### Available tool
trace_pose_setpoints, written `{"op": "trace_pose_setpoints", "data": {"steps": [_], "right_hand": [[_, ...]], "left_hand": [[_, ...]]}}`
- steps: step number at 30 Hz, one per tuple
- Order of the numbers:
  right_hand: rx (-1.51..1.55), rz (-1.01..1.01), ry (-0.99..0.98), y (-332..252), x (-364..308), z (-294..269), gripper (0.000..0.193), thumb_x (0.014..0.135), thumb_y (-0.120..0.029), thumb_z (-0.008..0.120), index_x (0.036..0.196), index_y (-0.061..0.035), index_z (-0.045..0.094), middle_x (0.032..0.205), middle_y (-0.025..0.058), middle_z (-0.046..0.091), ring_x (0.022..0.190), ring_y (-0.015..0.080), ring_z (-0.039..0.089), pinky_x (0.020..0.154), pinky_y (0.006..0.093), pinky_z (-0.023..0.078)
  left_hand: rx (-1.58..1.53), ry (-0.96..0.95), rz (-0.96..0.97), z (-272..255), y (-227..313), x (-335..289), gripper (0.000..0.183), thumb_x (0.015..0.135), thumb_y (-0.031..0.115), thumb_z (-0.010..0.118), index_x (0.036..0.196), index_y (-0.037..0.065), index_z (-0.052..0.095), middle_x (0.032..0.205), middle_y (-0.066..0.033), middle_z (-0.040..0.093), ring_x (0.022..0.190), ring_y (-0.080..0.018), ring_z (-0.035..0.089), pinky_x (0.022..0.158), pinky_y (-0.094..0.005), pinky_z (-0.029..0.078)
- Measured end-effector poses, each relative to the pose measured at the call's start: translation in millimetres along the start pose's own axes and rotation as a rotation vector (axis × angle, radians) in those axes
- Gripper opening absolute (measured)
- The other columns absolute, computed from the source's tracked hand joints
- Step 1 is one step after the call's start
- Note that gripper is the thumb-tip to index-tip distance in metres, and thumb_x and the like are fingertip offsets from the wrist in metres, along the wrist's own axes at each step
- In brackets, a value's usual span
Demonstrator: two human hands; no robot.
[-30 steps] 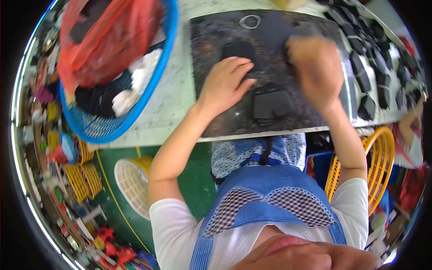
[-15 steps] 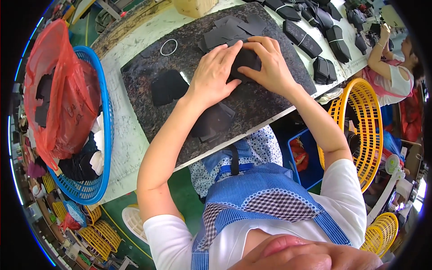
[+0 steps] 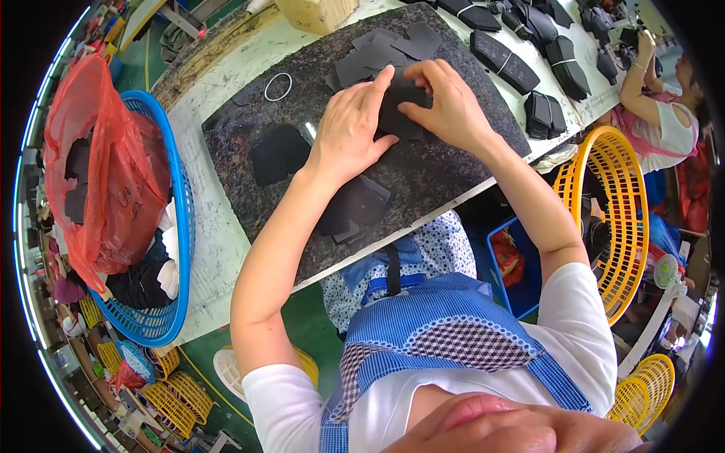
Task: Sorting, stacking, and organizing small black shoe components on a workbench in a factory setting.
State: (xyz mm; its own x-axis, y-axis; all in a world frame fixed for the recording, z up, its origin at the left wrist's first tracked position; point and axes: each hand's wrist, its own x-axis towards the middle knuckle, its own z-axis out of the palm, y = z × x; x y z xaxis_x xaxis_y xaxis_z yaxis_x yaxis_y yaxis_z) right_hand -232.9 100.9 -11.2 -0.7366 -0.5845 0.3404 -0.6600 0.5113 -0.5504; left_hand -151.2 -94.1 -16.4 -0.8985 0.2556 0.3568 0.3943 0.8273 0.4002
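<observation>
A black fabric-like piece [image 3: 402, 113], or a thin stack of such pieces, lies on the dark stone slab [image 3: 249, 204] between my hands. My left hand [image 3: 349, 124] rests along its left side, fingers stretched out and thumb apart. At its right side my right hand [image 3: 447, 107] has bent fingers, its thumb reaching over the piece and spread from the index finger; its fingertips are partly hidden. Loose dark grey pieces [image 3: 381, 54] lie beyond my hands. To the left sits another black piece [image 3: 278, 155], and thin translucent dark pieces [image 3: 355, 205] are beside my left forearm.
A white ring-shaped band [image 3: 278, 87] lies on the slab. Bundles of banded black pieces [image 3: 504, 62] cover the far right table. A blue basket [image 3: 183, 249] with a red plastic bag [image 3: 113, 189] stands left, a yellow basket [image 3: 633, 226] right. A co-worker [image 3: 657, 121] sits far right.
The right hand's fingers have bent and drawn slightly away from the left hand, showing more of the black piece. The left hand stays almost in place. The view has shifted slightly.
</observation>
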Motion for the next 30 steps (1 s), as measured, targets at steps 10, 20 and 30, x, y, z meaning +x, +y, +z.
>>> {"op": "trace_pose_setpoints", "data": {"steps": [10,20,30], "right_hand": [[0.04,0.022,0.085,5.5,-5.5,1.8,0.016,0.082,-0.01,0.073,0.095,-0.0055,0.065,0.098,0.0104,0.061,0.094,0.0294,0.059,0.082,0.0384,0.05],[0.399,0.112,0.147,-25.9,-78.2,-54.9,0.015,0.091,0.003,0.067,0.101,0.0006,0.057,0.087,0.0063,0.062,0.075,0.0125,0.064,0.068,0.0267,0.052],[0.967,0.518,-0.91,-79.5,-77.3,-21.0,0.023,0.094,-0.015,0.071,0.08,0.001,0.064,0.069,0.0045,0.068,0.058,0.0075,0.062,0.052,0.0225,0.049]], "left_hand": [[0.043,-0.029,0.055,-6.5,4.6,6.1,0.096,0.067,0.023,0.088,0.148,0.006,0.039,0.134,-0.0096,0.06,0.127,-0.0296,0.054,0.109,-0.0442,0.041],[-0.151,0.101,-0.007,-28.8,40.1,-18.7,0.082,0.07,0.049,0.087,0.131,0.003,0.056,0.138,-0.0117,0.058,0.126,-0.0293,0.056,0.106,-0.0443,0.044],[-0.998,-0.24,-0.807,-66.3,84.1,-151.8,0.018,0.096,0.015,0.069,0.089,-0.002,0.065,0.077,-0.0115,0.073,0.069,-0.0141,0.072,0.061,-0.0268,0.057]]}}
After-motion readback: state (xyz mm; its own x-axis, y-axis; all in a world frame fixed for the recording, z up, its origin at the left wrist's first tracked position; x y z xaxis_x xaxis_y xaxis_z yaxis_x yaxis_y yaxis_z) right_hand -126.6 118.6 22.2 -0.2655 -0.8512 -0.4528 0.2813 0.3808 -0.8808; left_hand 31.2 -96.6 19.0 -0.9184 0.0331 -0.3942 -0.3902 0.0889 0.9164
